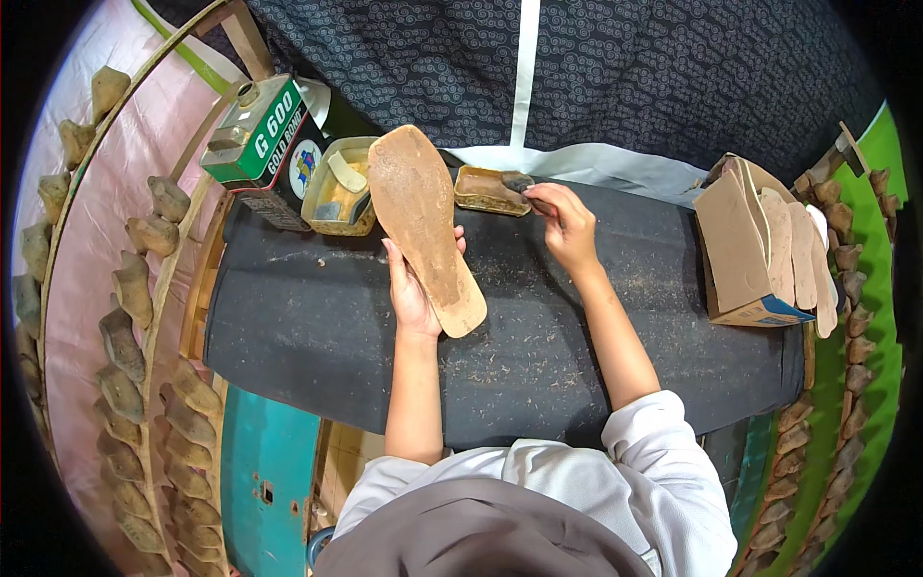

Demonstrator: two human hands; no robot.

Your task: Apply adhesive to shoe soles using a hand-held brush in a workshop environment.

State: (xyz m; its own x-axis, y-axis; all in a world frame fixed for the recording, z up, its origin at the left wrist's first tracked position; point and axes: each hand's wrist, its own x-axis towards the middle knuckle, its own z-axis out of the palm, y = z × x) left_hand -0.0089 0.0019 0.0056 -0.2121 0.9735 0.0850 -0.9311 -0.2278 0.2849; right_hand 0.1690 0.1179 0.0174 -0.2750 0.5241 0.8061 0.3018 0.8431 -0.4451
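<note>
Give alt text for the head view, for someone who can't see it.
A person's left hand holds a brown sole above a dark table; the right hand pinches a dark piece at a tray. A can and a tub stand at left, a box of pale soles at right.

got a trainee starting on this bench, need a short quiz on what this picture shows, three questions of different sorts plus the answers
1. True or false: the cardboard box stands left of the green and black can.
2. Which hand holds the sole-shaped piece? A) left B) right C) neither
3. Fill the gap: the small dark object at the fingertips of the right hand is at the ____ end of the shallow tray.

Key:
1. False; the cardboard box stands to the right of the green and black can.
2. A, the left hand.
3. right
</note>
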